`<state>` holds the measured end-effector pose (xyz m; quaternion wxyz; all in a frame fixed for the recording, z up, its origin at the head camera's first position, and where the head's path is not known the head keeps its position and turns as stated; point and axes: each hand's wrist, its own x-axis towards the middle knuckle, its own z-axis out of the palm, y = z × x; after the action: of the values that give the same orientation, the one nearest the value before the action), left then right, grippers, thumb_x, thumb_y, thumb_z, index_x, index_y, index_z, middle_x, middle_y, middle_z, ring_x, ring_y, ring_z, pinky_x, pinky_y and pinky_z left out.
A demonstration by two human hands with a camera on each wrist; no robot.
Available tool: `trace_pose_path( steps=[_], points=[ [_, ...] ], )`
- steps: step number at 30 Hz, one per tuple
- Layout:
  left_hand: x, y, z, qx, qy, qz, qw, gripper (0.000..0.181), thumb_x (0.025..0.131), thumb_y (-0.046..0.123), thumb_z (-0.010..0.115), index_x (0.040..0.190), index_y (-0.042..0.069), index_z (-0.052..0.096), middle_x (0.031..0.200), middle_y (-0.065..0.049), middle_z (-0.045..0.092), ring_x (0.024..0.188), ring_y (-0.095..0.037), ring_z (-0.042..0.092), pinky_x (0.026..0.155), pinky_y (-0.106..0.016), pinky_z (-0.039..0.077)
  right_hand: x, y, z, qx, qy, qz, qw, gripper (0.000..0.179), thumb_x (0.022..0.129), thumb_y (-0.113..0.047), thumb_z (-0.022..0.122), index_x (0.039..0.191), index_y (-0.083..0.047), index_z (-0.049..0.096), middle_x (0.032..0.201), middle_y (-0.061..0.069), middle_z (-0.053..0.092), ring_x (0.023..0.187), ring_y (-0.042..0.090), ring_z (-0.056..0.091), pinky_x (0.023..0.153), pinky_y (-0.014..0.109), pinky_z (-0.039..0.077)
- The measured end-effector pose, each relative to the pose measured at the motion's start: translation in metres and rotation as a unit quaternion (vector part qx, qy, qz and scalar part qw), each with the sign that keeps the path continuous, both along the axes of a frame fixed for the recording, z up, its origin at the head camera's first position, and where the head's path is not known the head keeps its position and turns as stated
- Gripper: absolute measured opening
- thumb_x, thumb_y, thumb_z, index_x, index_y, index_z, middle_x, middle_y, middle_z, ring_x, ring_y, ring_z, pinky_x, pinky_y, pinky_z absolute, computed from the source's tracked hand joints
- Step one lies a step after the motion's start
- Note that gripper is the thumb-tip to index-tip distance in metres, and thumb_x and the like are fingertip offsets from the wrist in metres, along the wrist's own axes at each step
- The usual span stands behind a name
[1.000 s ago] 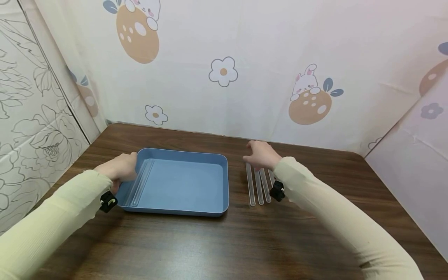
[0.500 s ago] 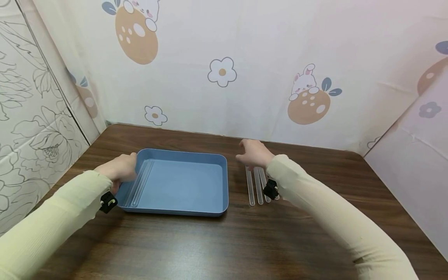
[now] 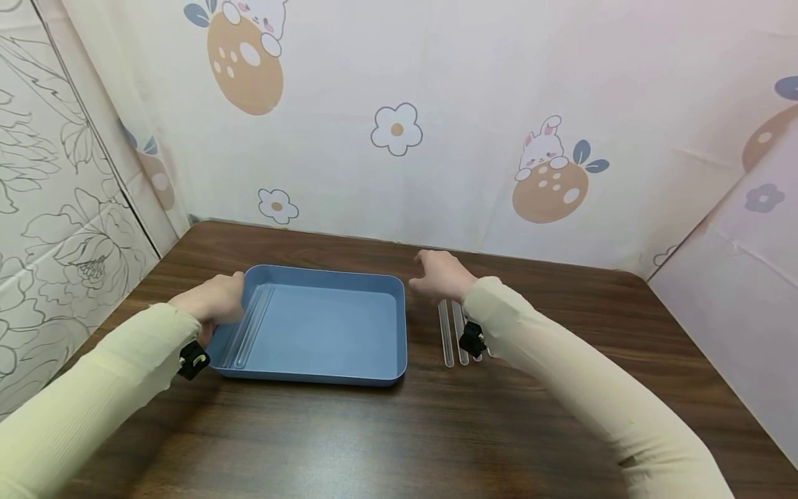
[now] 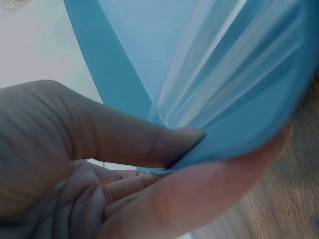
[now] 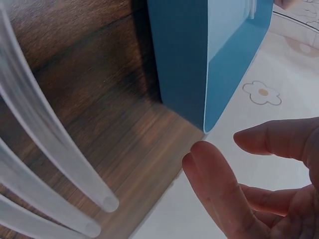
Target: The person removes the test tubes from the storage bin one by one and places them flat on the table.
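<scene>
My left hand [image 3: 215, 299] grips the left wall of a blue rectangular tray [image 3: 330, 333]; in the left wrist view its thumb [image 4: 144, 139] is inside the rim and the fingers are outside. Clear test tubes [image 3: 252, 329] lie side by side along the tray's left end. To the right of the tray, several more clear test tubes [image 3: 446, 336] lie on the table, partly hidden by my right hand [image 3: 444, 276] and sleeve. That hand hovers over their far ends, near the tray's right wall. Thumb and fingers are spread apart, with nothing between them in the right wrist view.
The dark wooden table [image 3: 324, 443] ends at the back against a white wall covering [image 3: 461, 180] printed with flowers and rabbits. Further patterned coverings hang at the left and right sides. Black wrist cameras sit below both sleeves' cuffs.
My right hand has moved left from above the loose test tubes toward the tray, its fingers staying apart. The left hand and the tray have stayed in place.
</scene>
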<state>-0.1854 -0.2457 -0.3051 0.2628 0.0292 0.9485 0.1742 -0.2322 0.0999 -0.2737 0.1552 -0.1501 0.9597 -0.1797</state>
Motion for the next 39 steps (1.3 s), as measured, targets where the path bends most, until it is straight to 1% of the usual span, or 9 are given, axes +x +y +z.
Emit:
trace_pose_path(
  steps=[6, 11, 15, 18, 22, 27, 31, 35, 39],
  points=[
    [0.0, 0.0, -0.001, 0.002, 0.004, 0.004, 1.0, 0.073, 0.089, -0.004, 0.041, 0.142, -0.022, -0.006, 0.121, -0.055, 0.035, 0.041, -0.023, 0.06, 0.041, -0.032, 0.053, 0.001, -0.007, 0.001, -0.002, 0.002, 0.004, 1.0, 0.053, 0.094, -0.02, 0.053, 0.141, 0.001, 0.04, 0.141, 0.022, 0.047, 0.07, 0.027, 0.071, 0.08, 0.036, 0.056],
    [0.001, 0.0, -0.001, 0.008, 0.004, 0.003, 1.0, 0.073, 0.089, -0.004, 0.041, 0.142, -0.021, -0.007, 0.117, -0.053, 0.041, 0.039, -0.021, 0.058, 0.039, -0.031, 0.052, 0.0, -0.012, -0.001, 0.002, 0.008, 0.009, 0.9999, 0.053, 0.094, -0.021, 0.055, 0.141, 0.001, 0.041, 0.14, 0.022, 0.049, 0.068, 0.027, 0.071, 0.08, 0.033, 0.056],
    [0.003, -0.002, -0.002, 0.021, 0.002, 0.0, 0.9998, 0.072, 0.089, -0.006, 0.038, 0.142, -0.021, -0.009, 0.088, -0.037, 0.063, 0.034, -0.013, 0.044, 0.034, -0.025, 0.043, 0.002, -0.016, -0.002, 0.001, 0.006, 0.012, 0.9999, 0.053, 0.095, -0.021, 0.056, 0.141, 0.0, 0.042, 0.139, 0.022, 0.049, 0.066, 0.026, 0.07, 0.067, 0.028, 0.056],
    [0.005, -0.003, -0.002, 0.028, -0.003, 0.002, 0.9996, 0.073, 0.089, -0.008, 0.036, 0.142, -0.02, -0.011, 0.062, -0.017, 0.063, 0.034, -0.01, 0.032, 0.034, -0.021, 0.033, 0.003, -0.02, -0.003, -0.003, 0.002, 0.014, 0.9999, 0.052, 0.095, -0.02, 0.056, 0.141, 0.0, 0.042, 0.137, 0.022, 0.051, 0.063, 0.024, 0.07, 0.066, 0.027, 0.056],
    [0.005, -0.003, -0.002, 0.026, -0.001, -0.002, 0.9997, 0.073, 0.089, -0.007, 0.036, 0.142, -0.02, -0.011, 0.056, -0.014, 0.061, 0.033, -0.009, 0.036, 0.033, -0.021, 0.035, 0.004, -0.025, -0.003, -0.001, 0.005, 0.018, 0.9998, 0.052, 0.095, -0.02, 0.055, 0.141, 0.0, 0.042, 0.119, 0.019, 0.06, 0.06, 0.022, 0.069, 0.074, 0.029, 0.056],
    [0.004, -0.002, -0.001, 0.022, 0.005, -0.003, 0.9997, 0.072, 0.088, -0.006, 0.038, 0.142, -0.021, -0.008, 0.084, -0.037, 0.062, 0.034, -0.015, 0.049, 0.035, -0.026, 0.046, 0.005, -0.031, 0.0, 0.006, 0.012, 0.03, 0.9995, 0.051, 0.094, -0.02, 0.055, 0.14, 0.0, 0.042, 0.097, 0.012, 0.063, 0.059, 0.023, 0.069, 0.086, 0.033, 0.054],
    [0.003, -0.001, -0.001, 0.015, 0.011, -0.001, 0.9998, 0.072, 0.088, -0.006, 0.039, 0.142, -0.022, -0.005, 0.115, -0.054, 0.042, 0.037, -0.019, 0.055, 0.038, -0.03, 0.051, 0.007, -0.039, 0.004, 0.013, 0.018, 0.039, 0.999, 0.051, 0.094, -0.02, 0.055, 0.14, 0.0, 0.042, 0.107, 0.014, 0.064, 0.057, 0.021, 0.068, 0.09, 0.033, 0.052],
    [0.003, -0.001, -0.001, 0.011, 0.007, 0.001, 0.9999, 0.073, 0.088, -0.006, 0.039, 0.142, -0.022, -0.007, 0.114, -0.052, 0.045, 0.038, -0.02, 0.056, 0.038, -0.03, 0.051, 0.008, -0.046, 0.006, 0.015, 0.019, 0.046, 0.9986, 0.051, 0.095, -0.02, 0.055, 0.141, -0.001, 0.042, 0.122, 0.017, 0.061, 0.055, 0.019, 0.066, 0.086, 0.032, 0.053],
    [0.002, -0.001, 0.0, 0.012, 0.006, -0.001, 0.9999, 0.074, 0.088, -0.005, 0.04, 0.142, -0.021, -0.008, 0.117, -0.053, 0.042, 0.038, -0.02, 0.056, 0.039, -0.031, 0.052, 0.01, -0.053, 0.007, 0.013, 0.02, 0.054, 0.9983, 0.052, 0.095, -0.02, 0.055, 0.141, -0.001, 0.042, 0.116, 0.015, 0.063, 0.059, 0.023, 0.067, 0.081, 0.029, 0.053]
  ],
)
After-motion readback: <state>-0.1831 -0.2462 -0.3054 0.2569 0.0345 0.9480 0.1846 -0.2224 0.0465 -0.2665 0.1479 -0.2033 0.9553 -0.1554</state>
